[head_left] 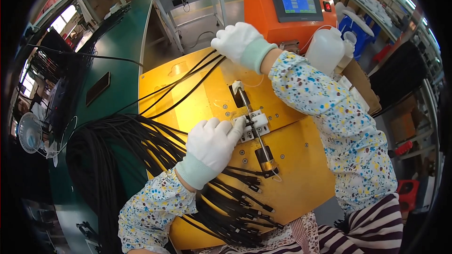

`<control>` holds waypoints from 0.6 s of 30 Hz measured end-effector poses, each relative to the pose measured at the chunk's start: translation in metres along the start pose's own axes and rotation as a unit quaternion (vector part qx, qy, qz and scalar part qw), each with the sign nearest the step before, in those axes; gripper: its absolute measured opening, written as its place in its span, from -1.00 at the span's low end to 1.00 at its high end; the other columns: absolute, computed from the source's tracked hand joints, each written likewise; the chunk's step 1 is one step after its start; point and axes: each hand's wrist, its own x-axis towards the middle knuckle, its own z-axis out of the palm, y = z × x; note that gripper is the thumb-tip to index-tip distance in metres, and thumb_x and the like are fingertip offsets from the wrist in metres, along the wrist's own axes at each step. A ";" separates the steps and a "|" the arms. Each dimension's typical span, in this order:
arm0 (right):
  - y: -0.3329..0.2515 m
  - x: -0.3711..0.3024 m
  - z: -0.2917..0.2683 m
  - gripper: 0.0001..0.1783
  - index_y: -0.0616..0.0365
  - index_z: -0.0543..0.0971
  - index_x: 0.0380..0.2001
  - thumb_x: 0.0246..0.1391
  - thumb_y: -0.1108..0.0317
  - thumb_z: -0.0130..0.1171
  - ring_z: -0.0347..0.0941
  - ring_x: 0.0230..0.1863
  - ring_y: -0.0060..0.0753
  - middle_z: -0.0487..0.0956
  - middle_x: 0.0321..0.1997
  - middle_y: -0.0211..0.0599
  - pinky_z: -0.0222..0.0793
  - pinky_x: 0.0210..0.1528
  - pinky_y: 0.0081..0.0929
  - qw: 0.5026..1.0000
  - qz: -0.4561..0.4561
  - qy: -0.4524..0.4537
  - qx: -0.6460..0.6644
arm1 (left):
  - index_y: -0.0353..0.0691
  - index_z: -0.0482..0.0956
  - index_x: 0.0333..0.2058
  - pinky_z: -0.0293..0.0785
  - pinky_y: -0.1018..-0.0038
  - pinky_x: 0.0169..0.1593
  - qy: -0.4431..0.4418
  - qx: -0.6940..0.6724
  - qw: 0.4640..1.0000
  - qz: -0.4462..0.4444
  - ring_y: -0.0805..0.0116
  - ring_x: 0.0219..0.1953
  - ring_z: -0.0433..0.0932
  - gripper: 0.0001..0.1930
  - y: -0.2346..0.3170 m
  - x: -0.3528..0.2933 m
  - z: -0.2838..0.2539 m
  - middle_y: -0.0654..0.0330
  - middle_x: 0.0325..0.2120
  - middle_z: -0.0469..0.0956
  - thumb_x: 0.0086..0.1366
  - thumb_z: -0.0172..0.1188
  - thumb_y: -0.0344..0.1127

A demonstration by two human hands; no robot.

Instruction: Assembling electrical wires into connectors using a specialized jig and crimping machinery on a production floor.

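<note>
While two hands [211, 145] wear gloves, right [240, 42] holds three cables [194, 72].

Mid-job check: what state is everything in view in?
Left hand: touching white fixture block
Black cables: mostly loosely bunched, a few held up
Right hand: closed on those few cables
Touchscreen: lit, mostly blue
Smartphone: lying flat, screen dark
Desk fan: upright; cannot tell whether spinning
</note>
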 end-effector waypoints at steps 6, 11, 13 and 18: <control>0.001 -0.004 -0.050 -0.79 0.05 0.59 -0.21 0.05 0.35 0.16 0.61 -0.19 -0.27 0.62 -0.27 -0.25 0.55 -0.23 -0.38 0.997 0.049 -0.050 0.024 | -0.21 0.53 -0.08 0.39 0.39 -0.33 0.032 -0.019 0.998 -0.047 0.29 -0.40 0.45 -0.61 -0.004 0.003 0.001 0.26 -0.45 0.45 0.04 0.18 -0.38; -0.002 -0.006 -0.044 -0.82 0.05 0.59 -0.23 0.10 0.34 0.11 0.61 -0.18 -0.22 0.63 -0.29 -0.21 0.55 -0.23 -0.32 0.997 0.055 -0.033 0.053 | -0.22 0.51 -0.20 0.40 0.32 -0.22 0.075 -0.044 0.993 -0.079 0.21 -0.31 0.48 -0.70 -0.003 0.006 0.001 0.20 -0.40 0.47 0.03 0.23 -0.37; -0.007 -0.003 -0.040 -0.84 0.04 0.57 -0.29 0.10 0.27 0.10 0.58 -0.24 -0.20 0.62 -0.33 -0.25 0.51 -0.24 -0.30 0.981 0.139 -0.041 0.131 | -0.21 0.51 -0.23 0.40 0.31 -0.20 0.053 -0.045 0.994 -0.079 0.19 -0.28 0.48 -0.73 -0.003 0.006 -0.003 0.19 -0.38 0.48 0.04 0.22 -0.37; 0.001 -0.008 -0.072 -0.76 0.04 0.56 -0.17 0.17 0.26 -0.02 0.57 -0.20 -0.07 0.63 -0.29 -0.16 0.50 -0.16 -0.22 0.926 0.235 -0.044 0.292 | -0.20 0.47 -0.30 0.41 0.28 -0.16 -0.125 -0.197 0.972 -0.022 0.11 -0.25 0.49 -0.81 -0.003 0.009 -0.062 0.13 -0.33 0.50 0.08 0.21 -0.37</control>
